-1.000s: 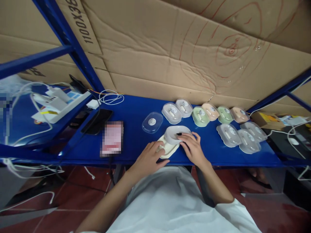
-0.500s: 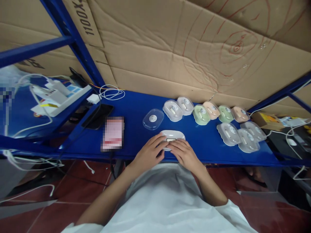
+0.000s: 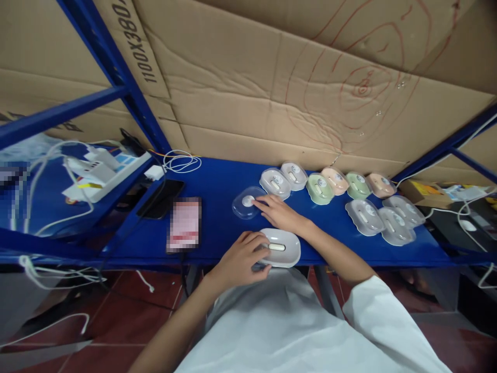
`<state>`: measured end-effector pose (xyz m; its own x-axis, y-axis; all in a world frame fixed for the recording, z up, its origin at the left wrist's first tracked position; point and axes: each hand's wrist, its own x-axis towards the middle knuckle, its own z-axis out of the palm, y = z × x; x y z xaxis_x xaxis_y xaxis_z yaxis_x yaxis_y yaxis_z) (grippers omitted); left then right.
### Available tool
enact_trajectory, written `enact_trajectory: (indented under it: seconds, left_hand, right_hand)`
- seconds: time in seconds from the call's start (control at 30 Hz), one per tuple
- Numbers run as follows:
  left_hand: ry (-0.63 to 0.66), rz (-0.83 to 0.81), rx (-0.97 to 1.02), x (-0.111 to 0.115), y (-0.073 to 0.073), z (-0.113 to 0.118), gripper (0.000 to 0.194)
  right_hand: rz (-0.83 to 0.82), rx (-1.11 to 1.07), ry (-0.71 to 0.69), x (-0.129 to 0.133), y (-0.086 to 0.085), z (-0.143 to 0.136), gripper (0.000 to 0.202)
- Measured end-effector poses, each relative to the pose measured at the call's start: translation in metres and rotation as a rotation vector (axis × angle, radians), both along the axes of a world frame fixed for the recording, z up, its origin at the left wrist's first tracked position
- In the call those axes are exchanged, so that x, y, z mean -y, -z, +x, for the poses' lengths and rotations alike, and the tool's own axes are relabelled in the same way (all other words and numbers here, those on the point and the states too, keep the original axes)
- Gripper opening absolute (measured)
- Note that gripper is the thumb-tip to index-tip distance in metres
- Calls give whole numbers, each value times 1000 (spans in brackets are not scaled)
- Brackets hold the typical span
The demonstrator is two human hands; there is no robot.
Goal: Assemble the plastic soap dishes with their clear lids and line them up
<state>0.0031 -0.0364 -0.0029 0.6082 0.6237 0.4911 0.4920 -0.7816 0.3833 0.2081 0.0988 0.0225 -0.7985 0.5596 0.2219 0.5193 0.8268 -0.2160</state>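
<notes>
My left hand point(image 3: 248, 258) grips the left side of a pale grey soap dish point(image 3: 292, 247), its fingers over the rim and its thumb at the near edge. The dish is uncovered, with a cream-coloured elongated bar in its middle. It lies at the table's front edge. My right hand point(image 3: 280, 212) reaches across behind the dish, fingers stretched out and touching a clear plastic lid point(image 3: 241, 208). That lid lies flat and carries a round white sticker. My right thumb cannot be made out.
Behind stand lidded soap dishes in grey point(image 3: 272, 184), green point(image 3: 319, 192) and peach point(image 3: 334, 181); more grey ones point(image 3: 364, 217) are at the right. A pixelated phone-like device point(image 3: 184, 223) and a black phone point(image 3: 161, 199) lie left. A cardboard wall point(image 3: 233, 103) closes the back.
My right hand has left the soap dish and moved up and left to the clear lid. My left hand has stayed on the dish, which now shows more fully. The view has shifted slightly.
</notes>
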Motion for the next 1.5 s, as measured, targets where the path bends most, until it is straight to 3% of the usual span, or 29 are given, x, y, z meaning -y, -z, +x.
enact_trajectory:
  seconds: [0.13, 0.27, 0.37, 0.47, 0.57, 0.67, 0.77, 0.93, 1.03, 1.1, 1.23, 1.37, 1.5]
  left_hand:
    - [44, -1, 6, 0, 2, 0, 20]
    - [26, -13, 30, -1, 2, 1, 18]
    - [-21, 0, 40, -1, 3, 2, 20]
    - [-110, 11, 51, -1, 6, 2, 43]
    - [-174, 9, 55, -2, 10, 2, 64]
    - [-134, 4, 26, -5, 11, 1, 72]
    - [-104, -4, 9, -7, 12, 0, 77]
    - [-118, 25, -13, -9, 16, 2, 76]
    - [-180, 70, -43, -7, 14, 4, 68]
    - [-290, 97, -96, -6, 9, 4, 60]
    - [-596, 103, -281, -17, -14, -5, 50]
    - [-704, 12, -464, -60, -41, -23, 47]
    - [-711, -92, -489, -111, -58, -46, 46]
  right_hand:
    - [20, -56, 86, 36, 6, 52, 40]
    - [-13, -178, 319, 72, 24, 117, 44]
    - [-17, -324, 501, 90, 31, 138, 47]
    - [-50, -398, 486, 103, 26, 123, 47]
    - [-33, -282, 278, 115, 20, 88, 50]
    - [102, -185, 159, 123, 22, 59, 60]
    - [201, -139, 166, 128, 31, 49, 69]
    - [244, -110, 202, 131, 34, 51, 67]
    - [168, -124, 113, 118, 24, 58, 65]
    - [88, -157, 93, 96, 13, 67, 60]
    - [91, -144, 313, 22, -4, 94, 50]
    - [110, 84, 525, -47, -11, 102, 60]
    - [155, 93, 524, -60, -9, 88, 52]
